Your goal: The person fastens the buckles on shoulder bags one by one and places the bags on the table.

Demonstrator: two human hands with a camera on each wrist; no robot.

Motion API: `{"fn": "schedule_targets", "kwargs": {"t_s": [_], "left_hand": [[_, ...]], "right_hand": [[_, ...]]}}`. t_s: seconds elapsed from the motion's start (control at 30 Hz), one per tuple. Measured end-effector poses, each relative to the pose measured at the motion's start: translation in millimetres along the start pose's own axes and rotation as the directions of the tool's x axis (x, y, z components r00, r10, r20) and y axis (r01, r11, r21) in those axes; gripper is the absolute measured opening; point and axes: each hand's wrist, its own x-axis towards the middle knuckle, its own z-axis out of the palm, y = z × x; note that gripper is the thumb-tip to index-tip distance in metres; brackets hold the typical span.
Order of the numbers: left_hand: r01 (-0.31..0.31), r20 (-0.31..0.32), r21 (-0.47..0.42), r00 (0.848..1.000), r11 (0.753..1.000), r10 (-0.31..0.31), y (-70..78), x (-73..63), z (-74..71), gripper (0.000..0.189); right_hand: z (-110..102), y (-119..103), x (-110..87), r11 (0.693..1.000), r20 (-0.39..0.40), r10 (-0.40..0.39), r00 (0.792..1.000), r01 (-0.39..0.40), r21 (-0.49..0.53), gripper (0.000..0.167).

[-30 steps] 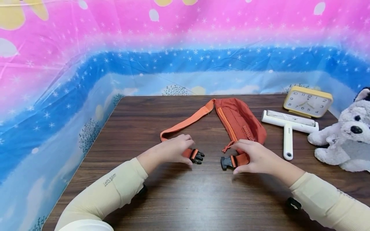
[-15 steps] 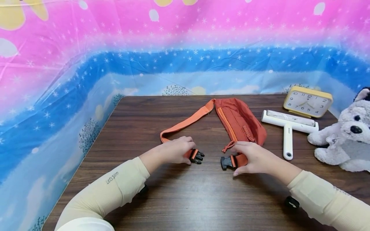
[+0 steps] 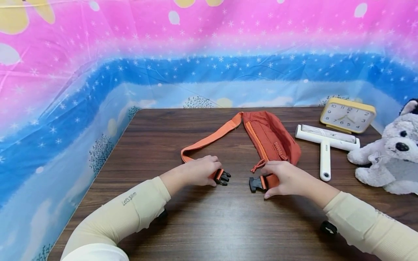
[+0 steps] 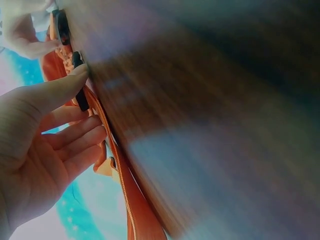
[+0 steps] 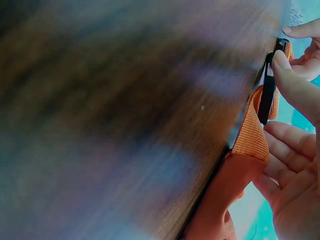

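Observation:
An orange-red waist bag (image 3: 272, 136) lies on the dark wooden table, its orange strap (image 3: 210, 139) looping out to the left. My left hand (image 3: 196, 171) pinches the strap end behind the black pronged buckle half (image 3: 223, 177), thumb in front and fingers behind. Opposite it, my right hand (image 3: 287, 178) pinches the short strap behind the black socket half of the buckle (image 3: 256, 184), close below the bag. The two halves face each other with a gap between them. In the left wrist view, the thumb and index finger span the buckle half (image 4: 82, 99).
To the right of the bag lies a white lint roller (image 3: 326, 152). A yellow alarm clock (image 3: 348, 115) stands behind it, and a grey-and-white plush dog (image 3: 392, 156) sits at the right edge. A patterned pink-and-blue cloth (image 3: 209, 69) hangs around the table's back and left sides.
Both hands have settled slightly lower, with thumb and fingers drawn closer around the strap ends. The bag and the buckle halves have stayed in place.

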Motion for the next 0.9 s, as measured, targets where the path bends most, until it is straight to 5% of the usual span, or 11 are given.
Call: {"fn": "schedule_targets", "kwargs": {"t_s": [0.9], "left_hand": [[-0.024,-0.025,0.006,0.999,1.0,0.024,-2.8,-0.1,-0.2,0.038]], "right_hand": [[3.9,2.6,5.4,0.998,0.003,-0.06,0.998,0.06,-0.023,0.041]]}}
